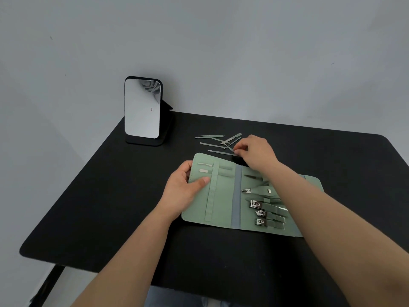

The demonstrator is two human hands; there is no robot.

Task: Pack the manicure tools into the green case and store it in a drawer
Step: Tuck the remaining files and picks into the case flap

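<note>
The green case (223, 196) lies open and flat on the black table (110, 196). Its right half holds three nail clippers (263, 213), a nipper (256, 189) and a thin tool under straps. Two small tools (204, 167) sit in the left half's loops. My left hand (184, 188) presses on the case's left edge, thumb on the fabric. Beyond the case, several slim loose metal tools (218, 142) lie scattered. My right hand (254, 151) reaches over the case, its fingertips pinched on the end of one loose tool at the pile's right edge.
A small standing mirror (142, 109) with a black stand sits at the table's far left corner. A grey wall rises behind the table. The table's front edge runs close to my body.
</note>
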